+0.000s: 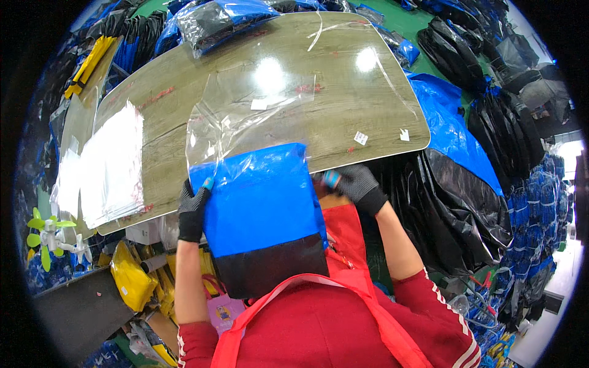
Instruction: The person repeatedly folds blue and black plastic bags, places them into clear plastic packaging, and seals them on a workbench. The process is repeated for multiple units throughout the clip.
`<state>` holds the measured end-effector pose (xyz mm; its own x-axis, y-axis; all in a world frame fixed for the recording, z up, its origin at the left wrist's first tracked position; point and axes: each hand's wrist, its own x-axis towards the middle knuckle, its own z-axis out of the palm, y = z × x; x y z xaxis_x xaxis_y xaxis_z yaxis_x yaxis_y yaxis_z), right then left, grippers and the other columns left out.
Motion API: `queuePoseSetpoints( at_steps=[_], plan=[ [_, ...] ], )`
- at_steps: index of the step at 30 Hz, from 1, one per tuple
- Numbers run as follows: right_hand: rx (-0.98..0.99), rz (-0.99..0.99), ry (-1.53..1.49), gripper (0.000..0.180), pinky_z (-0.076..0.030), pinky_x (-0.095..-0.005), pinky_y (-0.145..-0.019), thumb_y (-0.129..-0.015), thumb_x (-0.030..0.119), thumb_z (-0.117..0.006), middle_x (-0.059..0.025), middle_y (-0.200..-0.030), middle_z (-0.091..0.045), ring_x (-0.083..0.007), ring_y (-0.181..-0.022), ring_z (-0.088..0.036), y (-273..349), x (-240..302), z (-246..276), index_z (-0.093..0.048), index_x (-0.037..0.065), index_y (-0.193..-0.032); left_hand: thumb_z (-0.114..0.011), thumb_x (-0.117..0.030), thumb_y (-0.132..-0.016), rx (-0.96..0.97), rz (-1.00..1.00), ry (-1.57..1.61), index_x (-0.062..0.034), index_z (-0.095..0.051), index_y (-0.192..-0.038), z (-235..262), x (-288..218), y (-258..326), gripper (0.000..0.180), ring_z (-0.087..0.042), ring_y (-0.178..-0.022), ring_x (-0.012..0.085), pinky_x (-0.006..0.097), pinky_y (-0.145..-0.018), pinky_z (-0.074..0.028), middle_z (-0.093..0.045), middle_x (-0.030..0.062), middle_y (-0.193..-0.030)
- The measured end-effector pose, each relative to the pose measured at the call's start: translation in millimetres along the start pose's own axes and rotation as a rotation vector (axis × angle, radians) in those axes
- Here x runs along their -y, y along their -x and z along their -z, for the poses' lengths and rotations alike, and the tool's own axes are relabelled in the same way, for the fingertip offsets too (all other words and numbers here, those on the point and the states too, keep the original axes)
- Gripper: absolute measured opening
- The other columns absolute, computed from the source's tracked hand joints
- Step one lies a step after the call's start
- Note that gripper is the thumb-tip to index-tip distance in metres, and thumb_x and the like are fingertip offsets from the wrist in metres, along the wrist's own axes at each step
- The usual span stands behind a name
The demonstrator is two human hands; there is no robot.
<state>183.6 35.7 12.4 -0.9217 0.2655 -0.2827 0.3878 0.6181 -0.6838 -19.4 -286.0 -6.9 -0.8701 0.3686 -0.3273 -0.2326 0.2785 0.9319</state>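
A folded blue and black piece of sheet material hangs over the table's near edge, in front of my body. Its far end meets a clear plastic bag lying flat on the table; whether it sits inside or under the bag is hard to make out. My left hand, in a black and grey glove, grips the bundle's left edge, thumb on top and the other fingers hidden beneath. My right hand, gloved alike, is beside the bundle's upper right corner. Motion smears its fingers, so its hold is unclear.
The wood-patterned table carries a stack of clear plastic bags at left and small white labels at right. Plastic-wrapped packs line its far edge. Large blue and black sheets hang at right. A small green fan stands at left.
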Motion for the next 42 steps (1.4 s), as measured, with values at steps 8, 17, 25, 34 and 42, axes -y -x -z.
queuePoseSetpoints(
  at_steps=[8,17,25,34,42],
  plan=[
    [-0.066,-0.002,-0.603,0.061,-0.049,-0.0315,-0.083,-0.082,0.044,-0.070,-0.0095,-0.105,-0.065,-0.0157,-0.092,-0.059,5.6,-0.7,-14.2,-0.057,0.000,-0.122,-0.071,-0.040,-0.082,-0.066,-0.345,-0.099,-0.0013,-0.054,-0.119,-71.7,41.5,61.4,0.056,-0.058,-0.086,0.0184,0.032,-0.077,-0.049,-0.062,0.0109,-0.101],
    [-0.011,-0.160,-0.973,0.045,-0.048,-0.0300,-0.085,-0.090,0.036,-0.064,-0.0087,-0.108,-0.063,-0.0134,-0.094,-0.057,33.8,-60.6,-32.7,-0.059,0.001,-0.117,-0.060,-0.013,-0.091,0.036,-0.420,-0.192,-0.0012,-0.048,-0.131,-30.8,31.7,44.9,0.043,-0.059,-0.107,0.0173,0.029,-0.089,-0.048,-0.061,0.0130,-0.118],
    [-0.305,-0.159,-1.027,0.037,-0.050,-0.0287,-0.076,-0.077,0.031,-0.080,-0.0009,-0.088,-0.060,-0.0122,-0.083,-0.057,26.7,-36.6,-36.1,-0.061,0.006,-0.096,-0.057,-0.010,-0.090,-0.163,-0.476,-0.175,0.0012,-0.065,-0.097,-59.3,11.3,36.9,0.016,-0.066,-0.079,0.0155,0.029,-0.071,-0.050,-0.070,0.0107,-0.086],
    [-0.381,0.000,-0.642,0.045,-0.045,-0.0292,-0.061,-0.099,0.040,-0.048,-0.0035,-0.073,-0.063,-0.0087,-0.068,-0.053,38.4,-73.3,-62.9,-0.065,-0.002,-0.100,-0.056,-0.015,-0.092,-0.142,-0.269,-0.260,-0.0015,-0.064,-0.094,-46.0,37.0,49.7,0.016,-0.058,-0.070,0.0122,0.028,-0.067,-0.047,-0.065,0.0060,-0.078],
    [0.121,-0.028,-0.357,0.039,-0.050,-0.0300,-0.081,-0.097,0.033,-0.049,-0.0136,-0.092,-0.070,-0.0214,-0.092,-0.067,79.1,-85.2,-46.5,-0.063,-0.001,-0.109,-0.054,-0.017,-0.094,0.131,-0.109,-0.256,-0.0040,-0.060,-0.099,-27.7,28.9,78.7,0.015,-0.059,-0.072,0.0101,0.028,-0.065,-0.049,-0.061,0.0024,-0.080]
  ],
)
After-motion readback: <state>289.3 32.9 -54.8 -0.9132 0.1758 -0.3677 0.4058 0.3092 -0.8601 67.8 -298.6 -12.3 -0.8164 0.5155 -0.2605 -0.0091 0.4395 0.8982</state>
